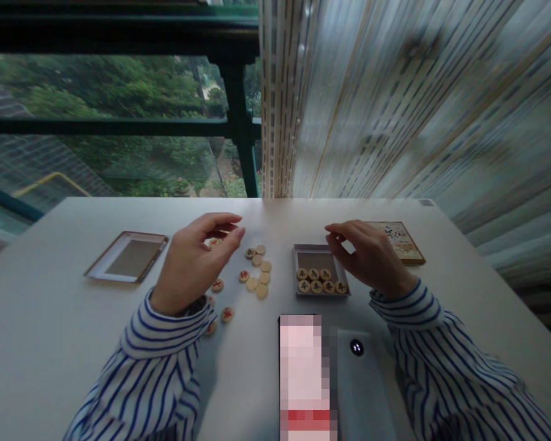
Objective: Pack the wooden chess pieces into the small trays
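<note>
My left hand (pixel 197 257) hovers above the left group of round xiangqi pieces, its thumb and fingers curved with a small gap between the tips and nothing visible in them. Beneath and beside it lie loose pieces with red characters, such as one red piece (pixel 227 315). A cluster of pale pieces (pixel 265 278) is to its right, including a piece with a black character (pixel 250 253). My right hand (pixel 367 254), fingers loosely bent and apparently bare, is over the right edge of a shallow grey box (pixel 296 263). Inside stand two rows of black-character pieces (pixel 316 286).
The box lid (pixel 96 263) lies upturned at the left. A printed card or booklet (pixel 406 245) is partly behind my right hand. A phone with a blurred screen (pixel 303 367) and a pale device with a lit display (pixel 360 380) lie in front. Window and curtain (pixel 280 122) border the white table (pixel 50 331).
</note>
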The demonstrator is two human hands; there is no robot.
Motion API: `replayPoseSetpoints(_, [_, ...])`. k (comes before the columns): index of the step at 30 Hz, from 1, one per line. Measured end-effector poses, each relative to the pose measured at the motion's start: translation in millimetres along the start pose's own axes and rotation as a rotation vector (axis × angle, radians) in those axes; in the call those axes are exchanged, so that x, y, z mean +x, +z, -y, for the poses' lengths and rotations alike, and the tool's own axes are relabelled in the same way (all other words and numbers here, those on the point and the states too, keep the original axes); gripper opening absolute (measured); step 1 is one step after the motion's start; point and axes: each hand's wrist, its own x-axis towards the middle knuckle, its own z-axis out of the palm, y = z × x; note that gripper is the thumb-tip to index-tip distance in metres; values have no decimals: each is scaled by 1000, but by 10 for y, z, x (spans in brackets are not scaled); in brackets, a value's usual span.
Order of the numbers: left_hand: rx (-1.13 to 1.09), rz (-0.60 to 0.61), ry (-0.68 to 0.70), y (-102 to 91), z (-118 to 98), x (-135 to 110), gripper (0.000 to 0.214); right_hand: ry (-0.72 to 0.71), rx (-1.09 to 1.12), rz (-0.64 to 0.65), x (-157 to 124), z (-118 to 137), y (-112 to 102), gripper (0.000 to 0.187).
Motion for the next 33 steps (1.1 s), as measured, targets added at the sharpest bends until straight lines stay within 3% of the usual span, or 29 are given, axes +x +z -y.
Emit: replayPoseSetpoints(33, [58, -23, -22, -150, 99, 55, 31, -1, -20, 58, 1, 29, 4, 21])
